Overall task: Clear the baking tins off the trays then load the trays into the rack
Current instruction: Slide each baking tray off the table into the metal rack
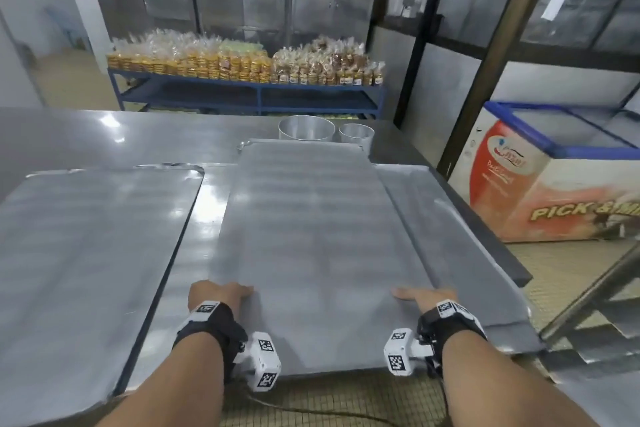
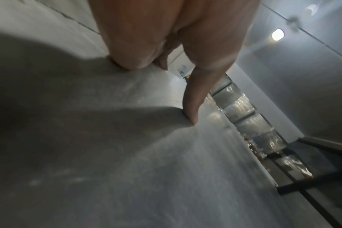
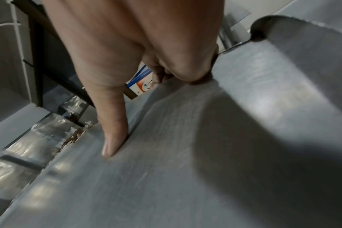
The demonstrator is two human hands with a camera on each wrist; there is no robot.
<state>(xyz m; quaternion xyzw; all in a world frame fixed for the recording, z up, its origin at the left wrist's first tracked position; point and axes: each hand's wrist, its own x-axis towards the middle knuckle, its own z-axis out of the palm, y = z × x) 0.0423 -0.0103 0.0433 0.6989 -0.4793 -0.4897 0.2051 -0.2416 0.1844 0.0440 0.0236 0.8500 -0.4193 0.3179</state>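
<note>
I hold a large flat grey tray (image 1: 311, 236) lengthwise in front of me, its near end past the table's front edge. My left hand (image 1: 225, 291) grips its left edge and my right hand (image 1: 420, 295) grips its right edge. In the left wrist view my thumb (image 2: 193, 111) presses on top of the tray (image 2: 127, 169); the right wrist view shows the other thumb (image 3: 111, 138) lying on the tray (image 3: 166, 169), with the fingers of both hands curled under the edge. Two round baking tins (image 1: 306, 128) (image 1: 356, 133) stand on the table beyond the tray's far end.
A second tray (image 1: 467, 253) lies under the held one at the right, and a third tray (image 1: 97, 236) lies on the steel table (image 1: 104, 135) at the left. Slanted metal rails (image 1: 588, 305) stand at the right, with a chest freezer (image 1: 554, 184) behind. A blue shelf of packed bread (image 1: 242, 62) lines the back.
</note>
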